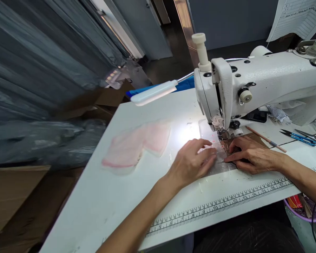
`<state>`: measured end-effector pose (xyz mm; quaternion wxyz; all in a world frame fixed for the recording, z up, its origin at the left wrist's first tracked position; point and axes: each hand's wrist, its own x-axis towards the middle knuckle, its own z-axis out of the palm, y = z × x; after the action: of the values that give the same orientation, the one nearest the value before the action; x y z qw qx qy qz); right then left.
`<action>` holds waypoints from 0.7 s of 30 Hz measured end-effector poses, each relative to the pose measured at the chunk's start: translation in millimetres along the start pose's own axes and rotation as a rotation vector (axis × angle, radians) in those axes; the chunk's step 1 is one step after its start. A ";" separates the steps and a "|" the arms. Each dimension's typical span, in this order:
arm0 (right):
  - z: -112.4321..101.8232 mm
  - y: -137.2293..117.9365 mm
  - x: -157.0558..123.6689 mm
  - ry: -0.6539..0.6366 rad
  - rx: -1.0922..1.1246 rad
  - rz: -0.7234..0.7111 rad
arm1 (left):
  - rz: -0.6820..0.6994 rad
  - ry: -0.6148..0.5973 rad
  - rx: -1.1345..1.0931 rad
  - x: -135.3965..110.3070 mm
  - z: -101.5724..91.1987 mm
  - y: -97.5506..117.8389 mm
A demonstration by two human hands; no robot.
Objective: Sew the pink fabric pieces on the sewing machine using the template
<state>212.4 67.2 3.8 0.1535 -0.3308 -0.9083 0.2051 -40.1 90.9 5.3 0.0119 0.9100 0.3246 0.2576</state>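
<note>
My left hand [193,160] lies palm down on the white table, its loosely bent fingertips resting on a thin, see-through piece of fabric [218,168]. On the fabric's other side is my right hand [249,154], with thumb and forefinger apart and the fingertips pressing down close to the presser foot [222,135]. The fabric lies under the white sewing machine [265,79] and carries small pink marks. Part of it is hidden by my fingers and the machine head. No grip on the fabric shows in either hand.
Sheer pink fabric pieces [139,142] lie left of my hands. A pencil [265,138], blue thread snips [300,137] and a dark phone [255,115] sit on the right. A printed ruler [221,207] follows the front edge. The lamp [155,93] juts out over the table's back edge.
</note>
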 end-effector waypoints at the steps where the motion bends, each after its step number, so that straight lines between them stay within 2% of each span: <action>1: 0.5 0.0 -0.3 0.010 -0.004 0.000 | 0.093 -0.038 0.004 3.7 3.0 -0.4; 3: 1.6 -0.1 -0.9 0.026 -0.004 -0.007 | 0.174 -0.089 0.008 9.8 8.9 -2.3; 10: 5.6 0.7 0.0 0.071 -0.010 -0.015 | 0.210 -0.219 0.144 12.6 20.5 -8.7; 16: 20.4 8.9 4.9 0.198 -0.034 0.024 | 0.127 -0.320 0.237 22.1 19.0 -18.4; 21: 24.4 11.6 4.1 0.219 -0.090 0.031 | 0.030 -0.325 0.056 23.7 14.9 -22.8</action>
<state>205.6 71.4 -22.3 0.2337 -0.3719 -0.8890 0.1290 -30.8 125.2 -1.1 0.0348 0.9444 0.3118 0.0981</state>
